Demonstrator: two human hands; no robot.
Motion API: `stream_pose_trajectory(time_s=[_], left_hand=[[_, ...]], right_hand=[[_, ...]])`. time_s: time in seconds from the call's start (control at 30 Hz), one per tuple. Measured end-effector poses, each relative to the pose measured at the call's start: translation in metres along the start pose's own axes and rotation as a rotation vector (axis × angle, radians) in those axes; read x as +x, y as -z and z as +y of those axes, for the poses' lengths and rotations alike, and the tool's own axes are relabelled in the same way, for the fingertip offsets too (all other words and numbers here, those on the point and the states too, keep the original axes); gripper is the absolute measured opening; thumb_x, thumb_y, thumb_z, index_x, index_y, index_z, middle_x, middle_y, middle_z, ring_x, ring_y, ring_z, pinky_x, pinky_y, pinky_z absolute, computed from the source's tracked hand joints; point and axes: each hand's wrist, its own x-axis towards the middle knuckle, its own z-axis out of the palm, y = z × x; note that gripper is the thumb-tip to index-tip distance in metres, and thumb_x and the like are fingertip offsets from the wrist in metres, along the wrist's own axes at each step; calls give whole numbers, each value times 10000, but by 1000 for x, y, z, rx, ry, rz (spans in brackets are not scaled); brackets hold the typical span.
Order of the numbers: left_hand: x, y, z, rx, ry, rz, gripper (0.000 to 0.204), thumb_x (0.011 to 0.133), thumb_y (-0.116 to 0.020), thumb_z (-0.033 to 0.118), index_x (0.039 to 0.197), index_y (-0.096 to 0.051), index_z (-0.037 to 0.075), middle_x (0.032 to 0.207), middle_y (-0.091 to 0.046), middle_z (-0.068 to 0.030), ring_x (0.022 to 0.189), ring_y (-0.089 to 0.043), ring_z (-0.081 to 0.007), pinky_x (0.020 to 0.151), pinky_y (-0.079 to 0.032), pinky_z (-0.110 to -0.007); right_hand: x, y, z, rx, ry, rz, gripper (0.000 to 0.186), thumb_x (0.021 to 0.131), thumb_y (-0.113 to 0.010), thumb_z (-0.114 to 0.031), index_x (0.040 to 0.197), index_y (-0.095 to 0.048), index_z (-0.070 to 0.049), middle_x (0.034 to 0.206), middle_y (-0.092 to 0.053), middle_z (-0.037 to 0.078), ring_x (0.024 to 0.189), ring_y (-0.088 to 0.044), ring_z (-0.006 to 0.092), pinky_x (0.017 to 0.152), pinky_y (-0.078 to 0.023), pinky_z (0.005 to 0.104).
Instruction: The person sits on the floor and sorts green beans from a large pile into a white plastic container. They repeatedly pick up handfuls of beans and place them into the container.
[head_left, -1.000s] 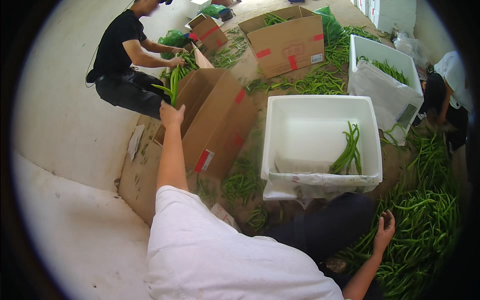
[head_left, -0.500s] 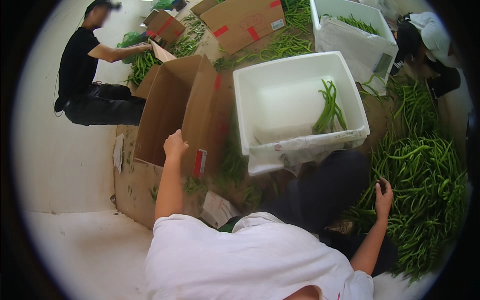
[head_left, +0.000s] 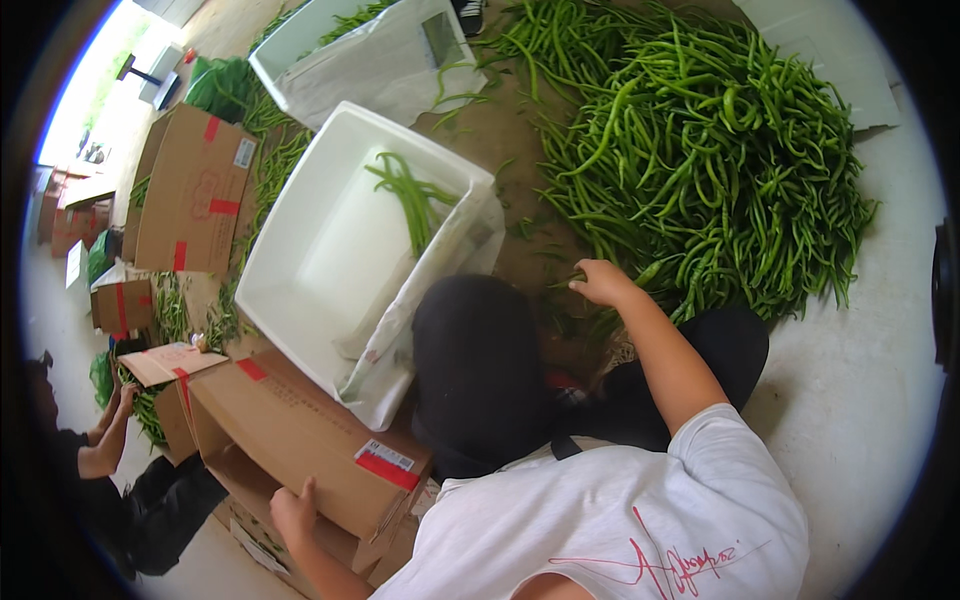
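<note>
My left hand [head_left: 296, 512] is closed on the rim of an open cardboard box [head_left: 320, 445], its thumb up along the panel. My right hand [head_left: 602, 283] is low at the near-left edge of a big heap of long green chili peppers [head_left: 720, 150]. Its fingertips are pinched together, with a bit of green pepper [head_left: 577, 276] showing between them. Ahead, between both hands, a white foam bin [head_left: 300, 240] stands tilted in view. Inside it, a small bunch of green peppers [head_left: 410, 205] leans at the right side, and a plastic liner hangs over the near rim.
Another white bin [head_left: 365, 65], holding peppers, stands farther back. More cardboard boxes [head_left: 195, 190] and scattered peppers are at the left. A person in black [head_left: 100, 470] works with peppers beside a box at the far left. My dark-clad knee [head_left: 475, 370] rises against the bin.
My view has swung to the right, so the bin and boxes appear farther left. The right hand's fingers have closed from a looser spread. My left hand remains on the box rim.
</note>
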Motion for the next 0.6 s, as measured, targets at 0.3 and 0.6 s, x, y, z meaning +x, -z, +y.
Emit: stream_pose_trajectory(time_s=[0.3,0.6], left_hand=[[4,31,243,-602,-854,228,224,852,-643,89,1058,-585,24,962,-670,-104,759,-644,-177,641,-514,-283],[32,-66,525,-577,-1363,-629,251,869,-624,179,1032,-591,-10,926,-659,-177,846,-649,-287,718,-510,-361]], right_hand=[[85,-12,84,-28,-366,275,310,908,-537,-115,1204,-532,-25,1295,-488,160,1213,-449,342,974,-442,425],[138,-12,136,-138,-129,275,357,845,-575,-30,1198,-531,-62,1197,-517,175,1047,-523,396,826,-468,460]])
